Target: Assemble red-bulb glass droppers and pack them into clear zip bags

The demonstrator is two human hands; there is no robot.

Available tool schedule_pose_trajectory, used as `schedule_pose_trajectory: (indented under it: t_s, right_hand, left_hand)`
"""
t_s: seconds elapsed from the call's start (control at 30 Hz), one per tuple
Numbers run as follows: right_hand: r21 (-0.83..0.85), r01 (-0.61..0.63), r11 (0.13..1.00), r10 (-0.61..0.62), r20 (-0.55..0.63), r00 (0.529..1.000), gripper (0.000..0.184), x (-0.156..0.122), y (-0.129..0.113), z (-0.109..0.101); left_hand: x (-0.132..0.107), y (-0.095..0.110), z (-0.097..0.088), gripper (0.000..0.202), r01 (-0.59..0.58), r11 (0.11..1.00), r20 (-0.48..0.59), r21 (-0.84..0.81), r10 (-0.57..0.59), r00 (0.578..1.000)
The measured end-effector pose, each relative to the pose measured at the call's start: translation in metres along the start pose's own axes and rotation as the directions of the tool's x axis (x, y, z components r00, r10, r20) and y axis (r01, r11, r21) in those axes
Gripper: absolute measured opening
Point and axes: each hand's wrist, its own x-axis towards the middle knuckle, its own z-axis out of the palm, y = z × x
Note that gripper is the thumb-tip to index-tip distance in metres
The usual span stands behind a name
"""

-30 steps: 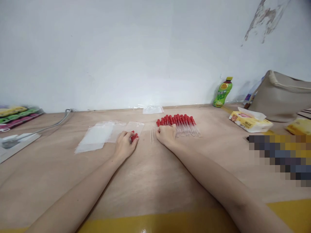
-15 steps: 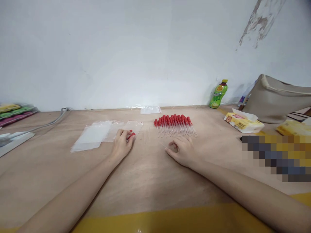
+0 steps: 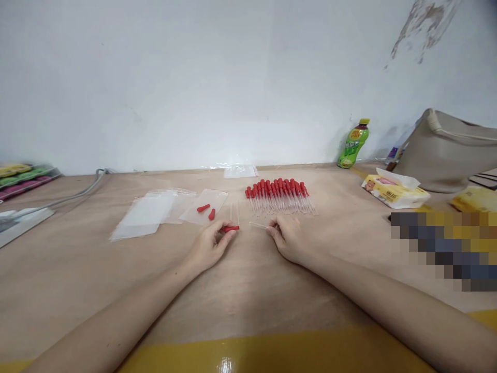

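Note:
My left hand (image 3: 210, 245) pinches a small red rubber bulb (image 3: 231, 228) at its fingertips, low over the wooden table (image 3: 240, 280). My right hand (image 3: 289, 239) pinches one end of a clear glass tube (image 3: 258, 225) that points toward the bulb. Two more red bulbs (image 3: 206, 211) lie on a clear plastic bag (image 3: 204, 205) just beyond the left hand. A row of assembled droppers with red bulbs (image 3: 279, 195) lies beyond the right hand. Loose clear tubes (image 3: 234, 211) lie between the bag and the droppers.
More clear bags (image 3: 146, 215) lie at left, another (image 3: 240, 171) by the wall. A green bottle (image 3: 353, 144), a tissue pack (image 3: 394, 191) and a beige bag (image 3: 446, 153) stand at right. A grey cable (image 3: 83, 192) and coloured trays (image 3: 21, 177) sit far left.
My left hand left the plastic bag and came nearer and rightward with one red bulb; two bulbs now lie on the bag. My right hand picked up a clear tube.

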Motion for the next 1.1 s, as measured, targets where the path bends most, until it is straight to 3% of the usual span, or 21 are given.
schedule_pose_trajectory:
  t_s: [0.13, 0.43, 0.77, 0.97, 1.1]
  right_hand:
    - [0.075, 0.031, 0.997, -0.033, 0.024, 0.999, 0.009, -0.001, -0.006, -0.002]
    - [0.047, 0.098, 0.994, -0.1, 0.04, 0.994, 0.011, -0.003, -0.012, -0.002]
    - [0.153, 0.186, 0.971, -0.194, 0.04, 0.98, 0.012, -0.003, -0.009, -0.001]
    - [0.184, 0.208, 0.961, -0.229, 0.099, 0.968, 0.011, 0.002, 0.0, -0.002]
    - [0.081, 0.296, 0.952, -0.302, 0.086, 0.949, 0.016, 0.001, -0.002, -0.008]
  left_hand:
    - [-0.002, -0.002, 0.004, 0.02, 0.066, 0.992, 0.048, -0.107, -0.061, 0.997]
    - [-0.004, -0.008, 0.015, 0.023, 0.138, 0.957, 0.06, -0.257, -0.126, 0.99]
    - [-0.002, 0.004, 0.011, 0.025, 0.217, 0.898, 0.151, -0.382, -0.171, 0.974]
    - [-0.005, 0.004, 0.008, 0.023, 0.173, 0.936, 0.225, -0.307, -0.106, 0.969]
    - [-0.007, 0.007, 0.005, 0.022, 0.118, 0.974, 0.263, -0.192, -0.065, 0.963]
